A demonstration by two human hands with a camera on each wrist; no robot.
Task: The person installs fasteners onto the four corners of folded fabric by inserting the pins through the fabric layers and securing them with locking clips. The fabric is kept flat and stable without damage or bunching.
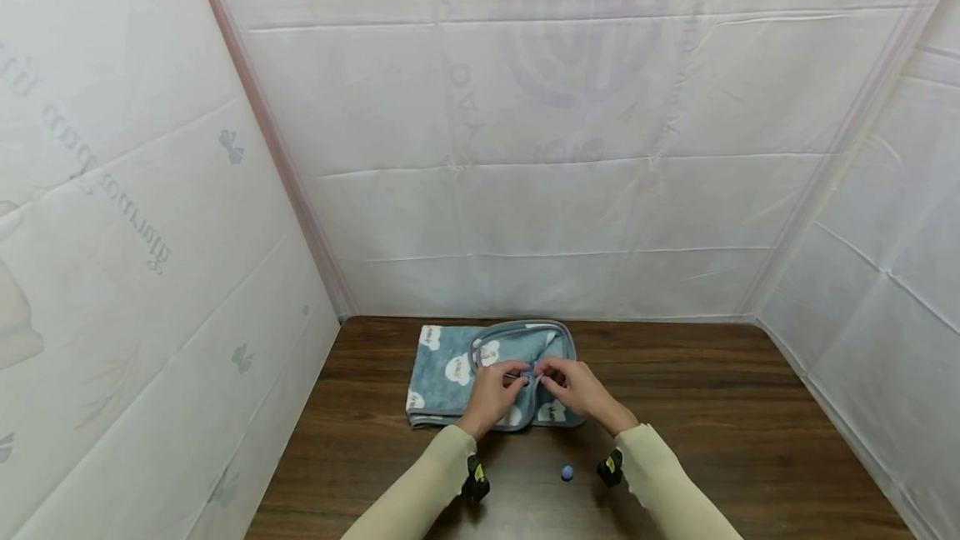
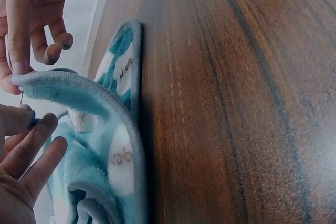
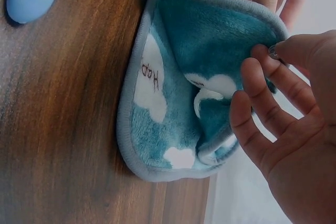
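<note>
A folded blue-grey blanket (image 1: 442,357) with white cloud patches and grey edging lies on the table, its near corner raised. My left hand (image 1: 491,394) pinches a small blue piece (image 2: 34,119) between thumb and index finger, and a thin pin (image 2: 21,98) shows between that hand and the blanket edge. Opposite it, my right hand (image 1: 577,390) pinches the raised blanket edge (image 3: 231,1) between thumb and index finger, its other fingers loosely bent. Something small and shiny shows at the right thumb tip; I cannot tell what it is.
A blue egg-shaped piece (image 1: 567,472) lies on the wooden table (image 1: 675,407), on the near side of the blanket between my forearms. White printed sheeting (image 1: 525,207) closes off the back and both sides of the table.
</note>
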